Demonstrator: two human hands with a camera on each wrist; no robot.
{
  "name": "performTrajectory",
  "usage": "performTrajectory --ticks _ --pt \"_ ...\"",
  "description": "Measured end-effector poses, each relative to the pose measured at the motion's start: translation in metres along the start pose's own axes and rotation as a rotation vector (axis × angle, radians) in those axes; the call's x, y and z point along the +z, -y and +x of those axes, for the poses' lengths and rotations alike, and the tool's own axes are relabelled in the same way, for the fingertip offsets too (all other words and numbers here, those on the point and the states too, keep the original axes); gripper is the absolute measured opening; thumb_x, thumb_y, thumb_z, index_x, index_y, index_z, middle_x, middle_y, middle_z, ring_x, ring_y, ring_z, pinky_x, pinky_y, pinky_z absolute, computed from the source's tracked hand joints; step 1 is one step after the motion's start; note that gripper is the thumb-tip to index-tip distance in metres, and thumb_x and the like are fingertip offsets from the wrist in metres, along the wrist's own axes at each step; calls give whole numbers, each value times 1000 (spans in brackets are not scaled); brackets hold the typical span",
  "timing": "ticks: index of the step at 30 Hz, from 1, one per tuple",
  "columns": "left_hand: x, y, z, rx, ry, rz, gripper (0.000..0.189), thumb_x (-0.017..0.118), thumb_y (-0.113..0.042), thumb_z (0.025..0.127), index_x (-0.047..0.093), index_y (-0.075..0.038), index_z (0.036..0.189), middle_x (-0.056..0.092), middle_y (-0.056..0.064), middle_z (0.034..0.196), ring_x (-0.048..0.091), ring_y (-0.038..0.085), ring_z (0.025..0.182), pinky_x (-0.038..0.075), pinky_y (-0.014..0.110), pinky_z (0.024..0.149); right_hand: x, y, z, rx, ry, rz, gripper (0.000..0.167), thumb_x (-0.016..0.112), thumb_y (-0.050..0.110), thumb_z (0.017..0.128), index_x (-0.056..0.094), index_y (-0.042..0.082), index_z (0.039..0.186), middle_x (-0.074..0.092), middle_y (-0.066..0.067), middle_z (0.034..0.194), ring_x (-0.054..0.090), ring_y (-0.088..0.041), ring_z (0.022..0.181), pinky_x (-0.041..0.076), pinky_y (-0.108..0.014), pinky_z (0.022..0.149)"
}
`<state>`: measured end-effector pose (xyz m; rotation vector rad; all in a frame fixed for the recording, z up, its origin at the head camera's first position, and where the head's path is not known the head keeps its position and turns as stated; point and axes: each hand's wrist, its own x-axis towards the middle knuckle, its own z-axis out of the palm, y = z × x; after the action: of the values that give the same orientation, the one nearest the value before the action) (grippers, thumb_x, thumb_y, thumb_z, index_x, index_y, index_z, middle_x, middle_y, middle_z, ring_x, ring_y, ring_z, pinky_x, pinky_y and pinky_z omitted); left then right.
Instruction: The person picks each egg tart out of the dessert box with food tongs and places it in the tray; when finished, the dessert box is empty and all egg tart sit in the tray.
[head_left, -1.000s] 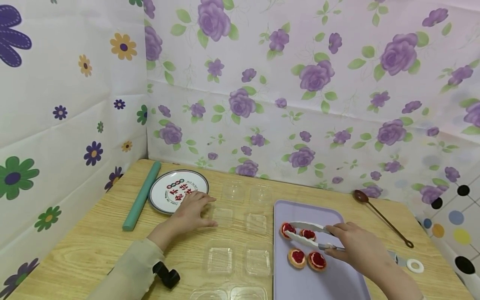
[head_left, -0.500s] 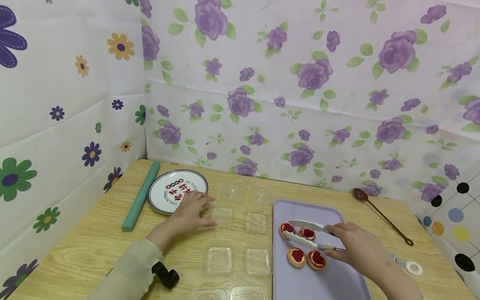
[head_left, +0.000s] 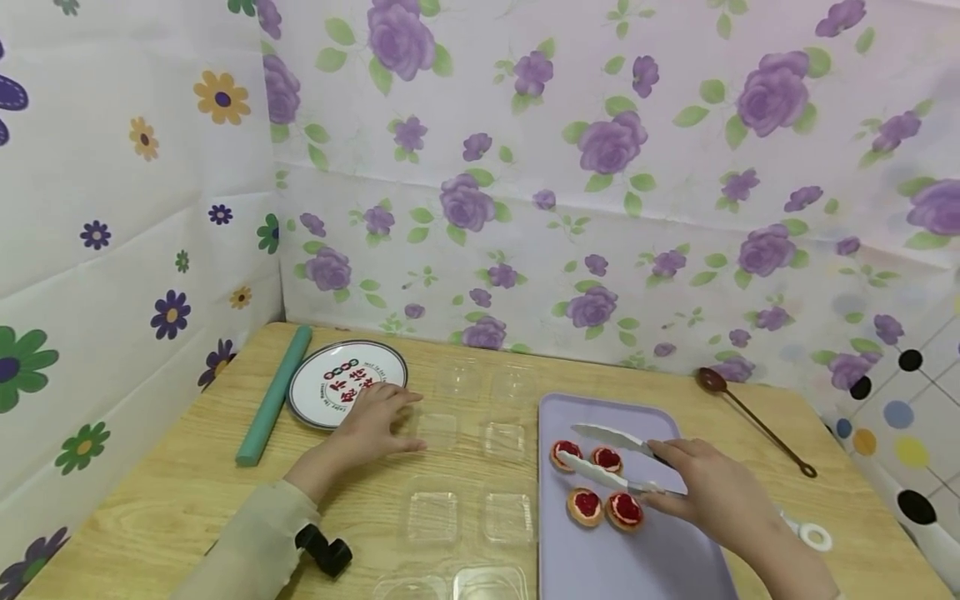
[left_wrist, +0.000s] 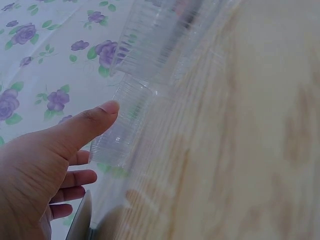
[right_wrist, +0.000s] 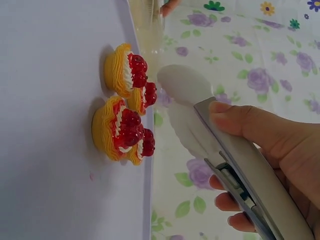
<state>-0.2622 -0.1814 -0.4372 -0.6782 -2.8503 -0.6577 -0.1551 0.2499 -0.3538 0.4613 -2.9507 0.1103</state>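
In the head view my right hand [head_left: 712, 492] grips a pair of serving tongs [head_left: 596, 472] with pale scalloped ends. The tong arms are spread above several red-topped tarts [head_left: 625, 510] on a lilac tray [head_left: 637, 562]. From the right wrist view, the tongs [right_wrist: 250, 175] hold nothing and stand apart from the tarts [right_wrist: 107, 127]. My left hand [head_left: 371, 425] hovers with relaxed fingers beside clear plastic containers [head_left: 433, 517]. Its thumb [left_wrist: 95, 122] appears close to one container in the left wrist view; whether they touch I cannot tell.
Behind the left hand lies a white plate [head_left: 309, 396] with red lettering, beside a green rolling pin [head_left: 273, 400]. At right are a brown long-handled spoon [head_left: 757, 417] and a white ring-ended tool [head_left: 815, 537]. Flowered sheets line the back and left of the table.
The tong ends have spread wider and risen slightly over the back tarts. The left hand stays in place, and the tarts have not moved. The head view has shifted a little.
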Motion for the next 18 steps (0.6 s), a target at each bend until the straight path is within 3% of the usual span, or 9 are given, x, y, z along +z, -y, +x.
performTrajectory --ticks 4,18 --pt "1 2 0 -1 -1 3 76 78 -51 72 57 -10 131 55 15 132 45 35 127 30 56 111 -1 -6 -4 11 -31 35 68 79 49 69 65 9 122 69 -14 113 66 -35 101 56 -49 73" --pt "3 3 0 13 -15 2 75 78 -50 71 57 -9 130 56 13 130 46 34 125 33 55 109 -2 -33 -17 111 -21 111 78 72 57 75 59 2 129 64 -22 121 58 -47 111 49 -60 84"
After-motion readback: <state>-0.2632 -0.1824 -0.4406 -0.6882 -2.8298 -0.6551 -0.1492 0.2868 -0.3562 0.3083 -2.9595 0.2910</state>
